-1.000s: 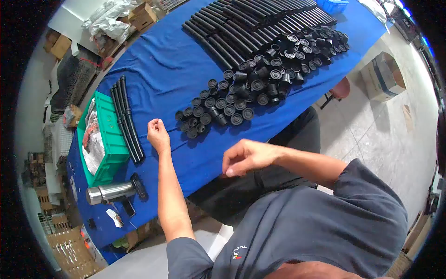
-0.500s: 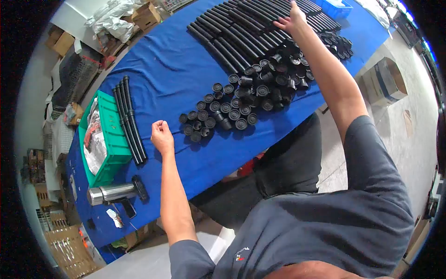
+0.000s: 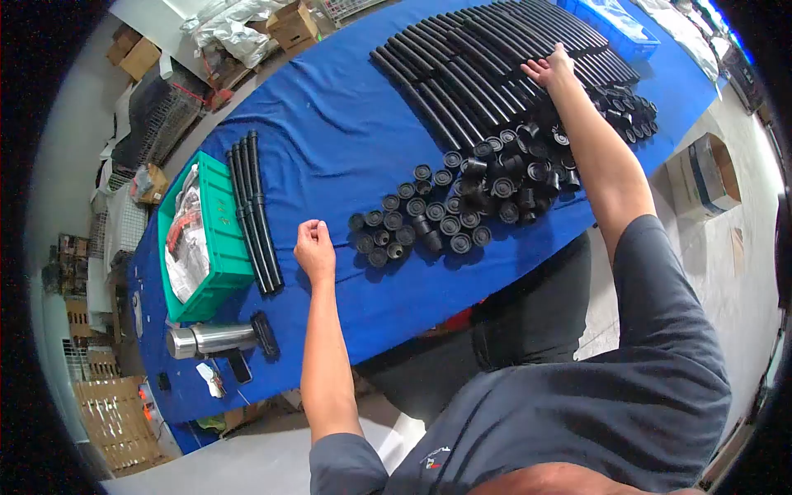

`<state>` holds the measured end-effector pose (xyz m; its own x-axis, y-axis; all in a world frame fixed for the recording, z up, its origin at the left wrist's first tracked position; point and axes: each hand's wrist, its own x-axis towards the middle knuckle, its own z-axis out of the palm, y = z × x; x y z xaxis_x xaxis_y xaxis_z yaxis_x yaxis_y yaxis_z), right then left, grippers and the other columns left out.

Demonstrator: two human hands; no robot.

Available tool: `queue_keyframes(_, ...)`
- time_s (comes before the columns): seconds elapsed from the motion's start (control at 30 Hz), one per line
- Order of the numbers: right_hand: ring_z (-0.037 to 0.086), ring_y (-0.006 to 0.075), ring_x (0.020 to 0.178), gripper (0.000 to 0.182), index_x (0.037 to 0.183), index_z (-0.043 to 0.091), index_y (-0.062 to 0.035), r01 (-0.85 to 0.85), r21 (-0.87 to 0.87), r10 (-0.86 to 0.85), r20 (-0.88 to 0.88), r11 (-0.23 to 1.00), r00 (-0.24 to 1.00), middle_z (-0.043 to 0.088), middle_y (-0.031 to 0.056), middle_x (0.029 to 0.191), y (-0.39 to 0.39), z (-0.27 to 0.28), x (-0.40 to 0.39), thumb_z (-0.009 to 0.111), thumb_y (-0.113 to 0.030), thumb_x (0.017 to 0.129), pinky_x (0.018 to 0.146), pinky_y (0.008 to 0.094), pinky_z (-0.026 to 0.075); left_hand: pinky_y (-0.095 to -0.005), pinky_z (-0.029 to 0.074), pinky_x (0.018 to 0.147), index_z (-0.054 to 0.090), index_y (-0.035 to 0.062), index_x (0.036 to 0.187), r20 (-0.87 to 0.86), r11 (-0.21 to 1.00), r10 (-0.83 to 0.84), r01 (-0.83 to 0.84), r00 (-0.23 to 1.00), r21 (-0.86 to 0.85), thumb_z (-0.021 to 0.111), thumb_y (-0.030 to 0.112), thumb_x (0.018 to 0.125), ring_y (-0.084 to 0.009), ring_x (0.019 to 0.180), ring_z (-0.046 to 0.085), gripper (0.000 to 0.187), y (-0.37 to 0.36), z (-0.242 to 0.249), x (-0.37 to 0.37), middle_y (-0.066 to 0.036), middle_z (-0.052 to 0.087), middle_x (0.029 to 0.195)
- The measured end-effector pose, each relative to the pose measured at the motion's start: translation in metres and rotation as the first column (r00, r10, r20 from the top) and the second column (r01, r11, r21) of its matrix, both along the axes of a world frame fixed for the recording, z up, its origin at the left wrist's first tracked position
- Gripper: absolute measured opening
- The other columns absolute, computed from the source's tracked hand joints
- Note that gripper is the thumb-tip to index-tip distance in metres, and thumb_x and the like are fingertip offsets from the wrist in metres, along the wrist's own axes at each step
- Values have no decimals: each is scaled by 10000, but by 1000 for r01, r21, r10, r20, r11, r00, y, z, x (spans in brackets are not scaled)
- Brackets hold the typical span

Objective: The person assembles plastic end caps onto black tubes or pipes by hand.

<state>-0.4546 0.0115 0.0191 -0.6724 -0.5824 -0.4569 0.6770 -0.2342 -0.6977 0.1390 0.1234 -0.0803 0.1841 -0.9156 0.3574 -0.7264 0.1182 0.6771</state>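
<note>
My right hand (image 3: pixel 551 69) reaches over rows of black tubes (image 3: pixel 450 103) at the far side of the table, fingers apart, its fingertips overlapping the tubes in this view. Closer to me, my left hand (image 3: pixel 315 252) hovers above the blue cloth with its fingers curled together; what they hold, if anything, is hidden. Round black caps (image 3: pixel 450 224) lie loosely piled between my two hands, some on their sides. To the left of my left hand, several long black tubes (image 3: pixel 252 210) rest side by side along a green crate.
The green crate (image 3: pixel 227 268) holds crumpled white wrapping. A steel flask (image 3: pixel 223 338), a phone (image 3: pixel 239 367) and a small white packet (image 3: pixel 209 379) lie at the near left. A blue bin (image 3: pixel 639 45) stands far right; a cardboard box (image 3: pixel 701 177) sits on the floor.
The camera view has shifted, so the table and its contents appear farther right. My right hand has come slightly nearer over the tubes, still open. My left hand stays curled near the same place.
</note>
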Motion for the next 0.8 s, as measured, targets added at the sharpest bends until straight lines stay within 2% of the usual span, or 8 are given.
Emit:
queue_keyframes(0.13, 552, 469, 1178, 583, 1476, 342, -67, 47, 32, -45, -48, 998, 998, 419, 231, 1420, -5, -7, -2, 506, -425, 1046, 885, 698, 546, -359, 540, 664, 692, 27, 964, -17, 1000, 0, 0, 1000, 2, 706, 224, 930, -191, 689, 670, 200, 0, 0, 0, -90, 706, 779)
queue_keyframes(0.17, 559, 458, 1163, 584, 1475, 339, -60, 43, 32, -41, -48, 999, 998, 420, 235, 1423, -5, -9, -2, 512, -414, 1044, 913, 695, 534, -359, 540, 663, 692, 27, 962, -17, 1000, -3, 3, 1000, 5, 706, 223, 930, -191, 689, 670, 199, -1, 0, 0, -91, 706, 779)
queue_keyframes(0.33, 496, 489, 1282, 666, 1508, 311, -17, 97, -10, -98, -39, 995, 994, 397, 244, 1501, -10, -16, -8, 544, -424, 1033, 951, 693, 512, -359, 534, 658, 689, 23, 957, -37, 1000, -9, 10, 999, 22, 702, 214, 929, -193, 682, 665, 193, 0, 3, -1, -92, 701, 774)
queue_keyframes(0.43, 481, 488, 1298, 675, 1505, 308, 9, 99, -41, -99, -5, 994, 995, 398, 238, 1494, -12, -14, -4, 534, -424, 1038, 964, 693, 500, -353, 530, 653, 688, 22, 955, -41, 1000, -9, 10, 999, 22, 700, 213, 929, -188, 679, 658, 193, 0, 2, -2, -87, 696, 769)
queue_keyframes(0.53, 445, 478, 1350, 696, 1520, 288, 24, 100, -66, -99, 25, 993, 995, 344, 236, 1549, -10, -14, -2, 508, -438, 1048, 1016, 690, 461, -343, 526, 646, 687, 20, 952, -45, 1000, -10, 11, 999, 21, 698, 215, 931, -174, 670, 643, 196, 0, 2, -1, -77, 686, 760)
queue_keyframes(0.67, 356, 458, 1437, 736, 1574, 213, 1, 45, -111, -40, 50, 993, 998, 236, 224, 1632, -13, -19, -10, 471, -456, 1058, 1108, 661, 384, -378, 527, 602, 670, 10, 934, -30, 999, -19, 18, 999, -40, 692, 202, 928, -224, 609, 670, 193, -3, -3, 0, -102, 688, 697)
queue_keyframes(0.8, 305, 452, 1473, 754, 1599, 166, -17, 64, -120, -56, 69, 991, 996, 197, 218, 1656, -17, -17, -9, 461, -455, 1061, 1152, 642, 335, -374, 526, 601, 667, 7, 930, -51, 999, -21, 20, 998, -28, 694, 203, 929, -217, 617, 673, 198, -2, -3, -1, -105, 690, 700)
